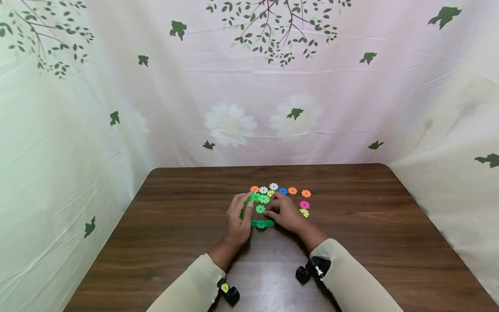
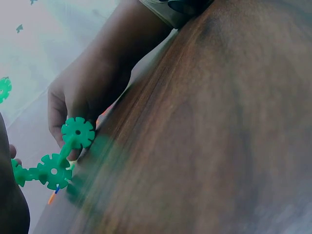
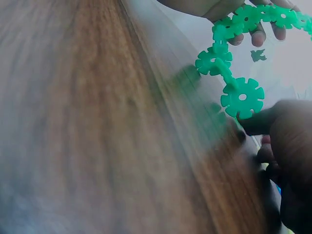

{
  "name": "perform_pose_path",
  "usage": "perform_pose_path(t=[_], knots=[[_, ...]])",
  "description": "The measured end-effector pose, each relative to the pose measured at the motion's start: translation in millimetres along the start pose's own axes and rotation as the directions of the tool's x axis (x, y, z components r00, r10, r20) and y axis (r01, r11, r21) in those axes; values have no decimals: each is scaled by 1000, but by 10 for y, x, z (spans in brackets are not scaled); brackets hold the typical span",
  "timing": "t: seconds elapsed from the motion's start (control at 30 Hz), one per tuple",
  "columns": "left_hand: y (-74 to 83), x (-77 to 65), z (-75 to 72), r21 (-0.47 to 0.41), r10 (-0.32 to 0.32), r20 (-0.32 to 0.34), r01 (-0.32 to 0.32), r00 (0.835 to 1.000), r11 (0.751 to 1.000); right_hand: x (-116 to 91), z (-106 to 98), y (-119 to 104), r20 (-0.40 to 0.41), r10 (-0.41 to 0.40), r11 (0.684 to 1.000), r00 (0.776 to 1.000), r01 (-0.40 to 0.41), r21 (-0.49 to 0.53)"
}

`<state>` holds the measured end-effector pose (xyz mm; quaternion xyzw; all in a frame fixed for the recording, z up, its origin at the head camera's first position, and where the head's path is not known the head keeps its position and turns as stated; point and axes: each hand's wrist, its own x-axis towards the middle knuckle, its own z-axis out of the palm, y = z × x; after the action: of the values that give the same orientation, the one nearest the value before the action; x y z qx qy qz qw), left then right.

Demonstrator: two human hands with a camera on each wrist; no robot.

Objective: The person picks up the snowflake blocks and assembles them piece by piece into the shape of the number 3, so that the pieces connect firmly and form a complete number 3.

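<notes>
Green notched plastic discs (image 1: 262,224), joined edge to edge, form a curved chain over the middle of the table. My left hand (image 1: 237,223) grips its left side, thumb toward me and fingers behind. In the right wrist view, the left fingertips (image 3: 258,36) show beneath the linked discs. My right hand (image 1: 290,214) is at the chain's other end, pinching an end disc (image 3: 242,97) with the thumb at its lower edge. From the left wrist camera, that end disc (image 2: 78,131) overlaps the right fingers. Part of the chain is hidden behind my left hand.
Loose notched discs lie beyond and right of my hands: orange (image 1: 306,193), white (image 1: 273,186), blue (image 1: 283,190), pink (image 1: 305,204) and yellow-green (image 1: 304,212). The brown wooden table (image 1: 156,242) meets a leaf-printed curtain (image 1: 257,86) at its back edge.
</notes>
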<state>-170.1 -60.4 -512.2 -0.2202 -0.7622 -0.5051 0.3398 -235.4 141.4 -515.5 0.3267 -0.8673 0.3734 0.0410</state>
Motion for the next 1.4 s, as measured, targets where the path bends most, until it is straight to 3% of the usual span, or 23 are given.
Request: perform_pose_path(t=[0.17,0.4,0.73,1.1,1.4], knots=[[14,5,0,0,-30,10,30,1000,1000,3,6,-5,9,33,999,999,-33,-29],[32,16,14,9,25,-16,-25,1000,1000,10,42,8,9,26,999,1000,-26,-42],[43,8,17,-9,3,-2,-3,1000,1000,31,65,-35,-20,125,990,992,-126,-63],[5,4,19,-15,7,10,-7,1000,1000,41,33,-74,4,236,971,972,-236,45],[48,14,2,-2,4,-2,-4,1000,1000,-26,36,-85,-78,206,973,975,-196,122]])
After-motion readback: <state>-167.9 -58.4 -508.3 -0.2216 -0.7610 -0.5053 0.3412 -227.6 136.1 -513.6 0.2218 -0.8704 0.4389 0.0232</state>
